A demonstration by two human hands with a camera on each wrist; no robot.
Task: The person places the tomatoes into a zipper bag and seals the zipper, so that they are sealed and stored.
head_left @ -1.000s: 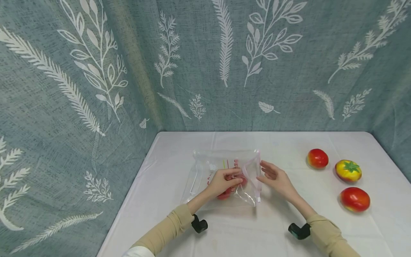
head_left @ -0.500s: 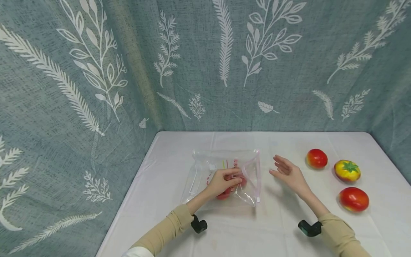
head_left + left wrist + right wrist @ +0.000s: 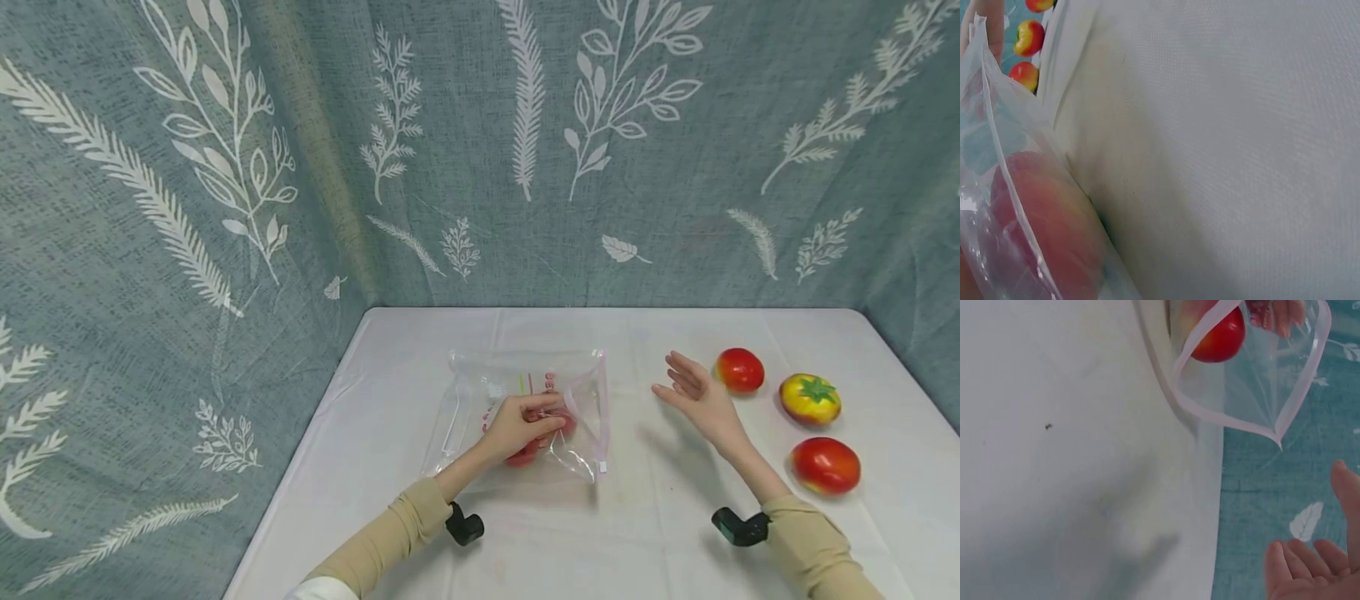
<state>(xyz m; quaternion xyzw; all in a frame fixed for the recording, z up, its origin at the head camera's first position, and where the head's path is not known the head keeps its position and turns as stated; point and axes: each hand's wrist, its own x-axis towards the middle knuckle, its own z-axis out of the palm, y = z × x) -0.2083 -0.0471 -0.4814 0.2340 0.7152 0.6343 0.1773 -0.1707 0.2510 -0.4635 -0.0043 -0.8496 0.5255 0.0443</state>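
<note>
White cloth covers the table (image 3: pixel 675 542), which is backed on two sides by blue-grey curtains printed with pale leaves. On it, the left hand (image 3: pixel 516 427) has its fingers (image 3: pixel 546 414) curled over the upper film of a clear zip bag (image 3: pixel 480 392), pinching it just behind the open mouth and against a red tomato (image 3: pixel 525 454) that already lies inside; the left wrist view shows that fruit pressed close under the plastic. The right hand (image 3: pixel 697 398) hangs in the air with fingers spread and relaxed, holding nothing, palm turned toward the bag, just beside a loose red tomato (image 3: pixel 739 369) near the far right of the table. The bag looks thin, limp and slick, so it will likely sag and slide unless held; its pale pink zip strip (image 3: pixel 600 408) is the stiffest part, and the right wrist view shows it standing open in a pointed loop, which seems the best place to hold. The tomatoes look smooth, round and glossy, probably light and prone to roll, best cupped around the widest part rather than pinched. Further right lie a yellow tomato with a green stalk (image 3: pixel 810 398) and another red tomato (image 3: pixel 827 465), each apart from the others. Between the right hand and the bag mouth is only bare cloth; nothing blocks the way, and small black wrist cameras (image 3: pixel 465 527) sit at both sleeves.
</note>
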